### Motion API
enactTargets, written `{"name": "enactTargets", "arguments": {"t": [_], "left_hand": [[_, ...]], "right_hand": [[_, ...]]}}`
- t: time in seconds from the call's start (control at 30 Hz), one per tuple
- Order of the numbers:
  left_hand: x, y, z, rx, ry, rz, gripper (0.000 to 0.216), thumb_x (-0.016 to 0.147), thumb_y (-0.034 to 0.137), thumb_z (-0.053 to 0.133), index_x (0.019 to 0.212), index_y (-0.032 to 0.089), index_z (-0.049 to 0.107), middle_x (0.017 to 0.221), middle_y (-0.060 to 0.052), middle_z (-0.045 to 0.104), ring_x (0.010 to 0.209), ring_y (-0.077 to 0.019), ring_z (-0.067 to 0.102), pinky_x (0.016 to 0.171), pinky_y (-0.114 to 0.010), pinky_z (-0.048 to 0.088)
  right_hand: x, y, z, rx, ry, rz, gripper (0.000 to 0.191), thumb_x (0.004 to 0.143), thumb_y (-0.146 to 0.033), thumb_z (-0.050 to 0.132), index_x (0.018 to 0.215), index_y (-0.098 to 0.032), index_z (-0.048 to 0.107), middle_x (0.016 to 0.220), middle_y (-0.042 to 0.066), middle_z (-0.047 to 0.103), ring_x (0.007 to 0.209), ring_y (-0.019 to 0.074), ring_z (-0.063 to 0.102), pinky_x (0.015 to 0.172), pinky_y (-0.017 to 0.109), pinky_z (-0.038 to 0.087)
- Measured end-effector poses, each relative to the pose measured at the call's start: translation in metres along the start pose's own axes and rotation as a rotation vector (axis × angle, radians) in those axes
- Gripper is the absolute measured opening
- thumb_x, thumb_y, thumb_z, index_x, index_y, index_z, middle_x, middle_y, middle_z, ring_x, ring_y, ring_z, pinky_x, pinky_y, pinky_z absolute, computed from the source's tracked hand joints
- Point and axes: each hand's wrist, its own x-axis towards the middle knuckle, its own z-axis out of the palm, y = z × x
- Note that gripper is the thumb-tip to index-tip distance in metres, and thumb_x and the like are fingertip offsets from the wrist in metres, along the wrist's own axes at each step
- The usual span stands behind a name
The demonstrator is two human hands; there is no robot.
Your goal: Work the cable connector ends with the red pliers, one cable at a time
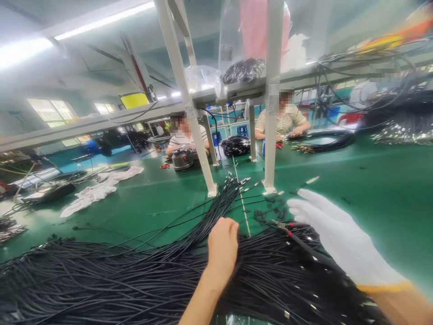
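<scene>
My bare left hand is closed in a loose fist over a heap of black cables; what its fingers hold, if anything, is hidden. Just beyond it, a bundle of black cables with metal connector ends stretches away across the green table. My right hand, in a white glove with a yellow cuff, is held above the table with its fingers stretched out. Beneath and left of the glove lies a pair of cutting pliers on the cables, with red and black handles. Small black scraps lie near the pliers' tips.
White shelf posts rise from the green table. Two co-workers sit across it, with coiled cables by one and a dark device by the other. A white cloth lies at left. Bagged cables rest overhead.
</scene>
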Motion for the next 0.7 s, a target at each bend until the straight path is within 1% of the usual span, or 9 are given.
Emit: {"name": "enactTargets", "arguments": {"t": [0.07, 0.13, 0.23, 0.3, 0.37, 0.43, 0.5, 0.6, 0.7], "left_hand": [[0.011, 0.0, -0.005, -0.012, 0.0, -0.007, 0.024, 0.094, 0.017, 0.043, 0.082, 0.019, 0.064, 0.079, -0.003, 0.061, 0.074, -0.0178, 0.059, 0.071, -0.03, 0.043], [0.02, -0.001, -0.007, -0.009, -0.034, 0.002, 0.017, 0.091, 0.017, 0.049, 0.089, 0.019, 0.066, 0.086, -0.004, 0.063, 0.077, -0.0179, 0.06, 0.074, -0.03, 0.044], [0.026, -0.004, -0.003, 0.01, -0.107, 0.012, 0.007, 0.083, 0.018, 0.065, 0.088, 0.02, 0.069, 0.091, -0.004, 0.065, 0.083, -0.0202, 0.061, 0.077, -0.032, 0.044], [0.029, -0.007, 0.001, 0.019, -0.147, 0.006, 0.006, 0.076, 0.014, 0.071, 0.077, 0.02, 0.069, 0.085, -0.003, 0.065, 0.083, -0.021, 0.062, 0.077, -0.032, 0.044], [0.031, -0.009, 0.006, 0.018, -0.163, -0.01, 0.014, 0.073, 0.009, 0.073, 0.066, 0.019, 0.067, 0.077, -0.002, 0.064, 0.079, -0.0196, 0.062, 0.074, -0.03, 0.044], [0.037, -0.013, 0.006, 0.008, -0.141, -0.044, 0.018, 0.073, 0.006, 0.072, 0.063, 0.019, 0.065, 0.073, 0.0, 0.064, 0.075, -0.0175, 0.061, 0.073, -0.029, 0.045], [0.047, -0.017, 0.002, -0.006, -0.073, -0.106, 0.014, 0.08, 0.011, 0.07, 0.069, 0.017, 0.065, 0.074, 0.001, 0.064, 0.074, -0.0162, 0.061, 0.074, -0.031, 0.047], [0.067, -0.023, -0.012, -0.046, 0.066, -0.222, 0.012, 0.09, 0.025, 0.064, 0.084, 0.015, 0.064, 0.086, -0.001, 0.066, 0.079, -0.0168, 0.062, 0.078, -0.036, 0.051], [0.075, -0.013, -0.031, -0.148, 0.127, -0.255, 0.003, 0.086, 0.018, 0.063, 0.088, 0.016, 0.063, 0.09, -0.006, 0.068, 0.085, -0.0199, 0.063, 0.083, -0.037, 0.049]], "right_hand": [[0.009, 0.008, -0.004, -0.112, 0.064, -0.046, 0.068, 0.084, -0.051, 0.058, 0.141, -0.016, 0.042, 0.13, 0.013, 0.064, 0.114, 0.0232, 0.063, 0.094, 0.037, 0.052], [0.019, 0.014, -0.01, -0.41, 0.083, -0.033, 0.064, 0.088, -0.052, 0.048, 0.143, -0.019, 0.04, 0.133, 0.011, 0.063, 0.118, 0.0225, 0.06, 0.1, 0.04, 0.047], [0.03, 0.015, -0.021, -0.684, 0.133, 0.079, 0.051, 0.088, -0.053, 0.044, 0.131, -0.028, 0.054, 0.128, 0.008, 0.066, 0.118, 0.029, 0.059, 0.102, 0.052, 0.039], [0.032, 0.011, -0.026, -0.777, 0.13, 0.123, 0.043, 0.089, -0.051, 0.04, 0.12, -0.03, 0.062, 0.124, 0.007, 0.068, 0.114, 0.0307, 0.06, 0.098, 0.052, 0.039], [0.032, 0.003, -0.028, -0.873, 0.054, 0.125, 0.038, 0.09, -0.046, 0.036, 0.108, -0.03, 0.065, 0.116, 0.005, 0.07, 0.108, 0.0279, 0.062, 0.092, 0.046, 0.042], [0.029, -0.005, -0.029, -0.967, -0.068, 0.099, 0.033, 0.09, -0.044, 0.036, 0.094, -0.029, 0.065, 0.102, 0.003, 0.072, 0.097, 0.0248, 0.064, 0.084, 0.04, 0.043], [0.024, -0.012, -0.028, -1.066, -0.191, 0.063, 0.031, 0.089, -0.042, 0.037, 0.081, -0.027, 0.062, 0.089, 0.002, 0.071, 0.086, 0.0225, 0.063, 0.076, 0.036, 0.042], [0.015, -0.018, -0.025, -1.227, -0.322, 0.018, 0.031, 0.087, -0.042, 0.04, 0.068, -0.024, 0.057, 0.078, 0.004, 0.067, 0.077, 0.0229, 0.061, 0.066, 0.034, 0.038], [0.004, -0.014, -0.022, -1.356, -0.419, -0.005, 0.026, 0.084, -0.04, 0.047, 0.067, -0.023, 0.058, 0.075, 0.006, 0.066, 0.072, 0.0239, 0.061, 0.06, 0.032, 0.034]]}}
